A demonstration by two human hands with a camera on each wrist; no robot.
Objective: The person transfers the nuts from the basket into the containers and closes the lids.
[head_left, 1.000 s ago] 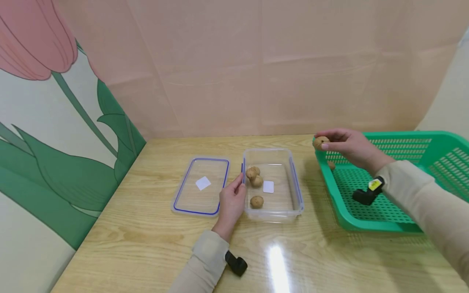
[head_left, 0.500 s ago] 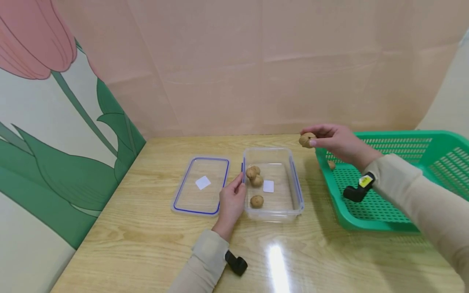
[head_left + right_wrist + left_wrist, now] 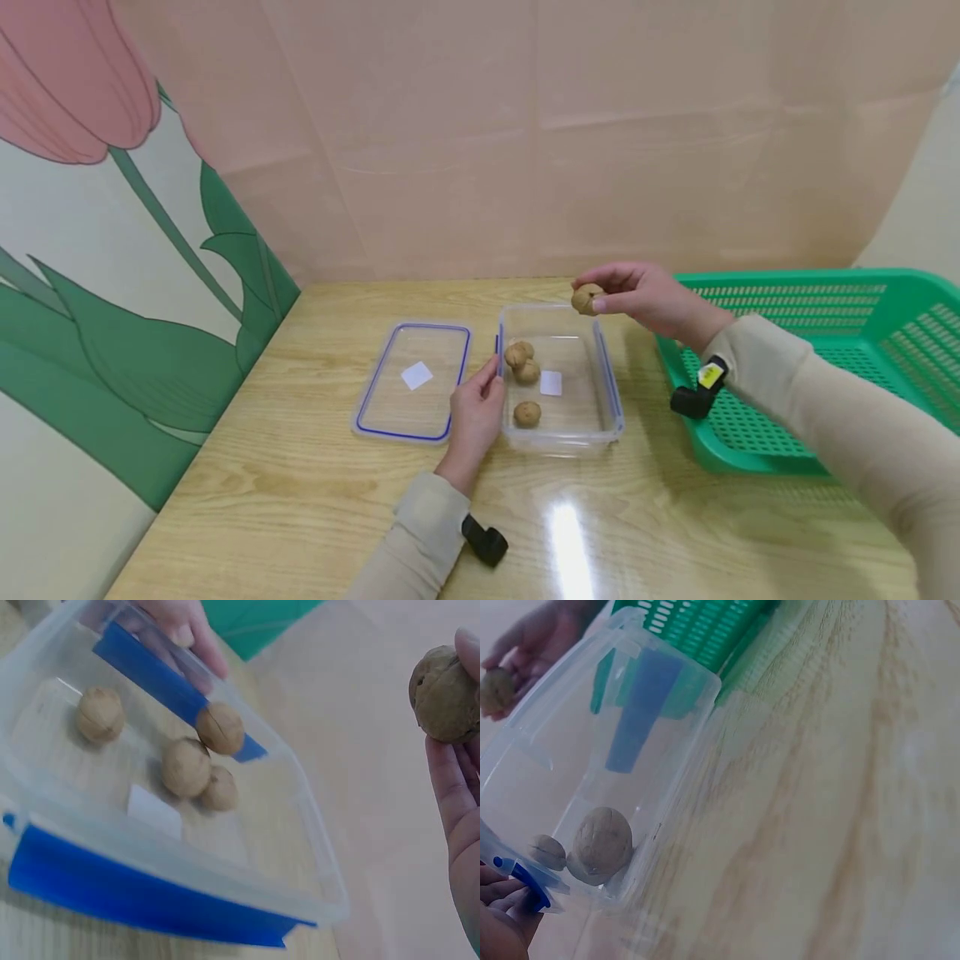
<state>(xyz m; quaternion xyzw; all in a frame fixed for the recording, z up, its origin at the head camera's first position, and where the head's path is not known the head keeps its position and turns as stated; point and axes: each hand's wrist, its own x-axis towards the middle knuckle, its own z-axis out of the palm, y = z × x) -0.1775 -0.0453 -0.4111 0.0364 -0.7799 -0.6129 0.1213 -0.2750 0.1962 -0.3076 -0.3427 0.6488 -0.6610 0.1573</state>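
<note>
A walnut (image 3: 587,298) is pinched between the thumb and fingers of my right hand (image 3: 647,302), held above the far edge of a clear plastic container (image 3: 581,408). In the right wrist view this walnut (image 3: 444,696) shows at the right side, off the container. Several walnuts (image 3: 527,414) lie inside the container along its left side, near a small white square (image 3: 551,383). My left hand (image 3: 477,421) grips the container's left side at its blue-lined latch flap (image 3: 526,885); part of its fingers is hidden there.
A clear lid (image 3: 408,408) with a blue seal lies left of the container, a white square (image 3: 417,375) on it. To the right stands a green perforated basket (image 3: 720,457). A pink backdrop (image 3: 450,167) rises behind the wooden table (image 3: 262,500).
My right hand has carried the walnut leftward, from the basket's left rim to above the container's far edge. The left hand and the container stay in place.
</note>
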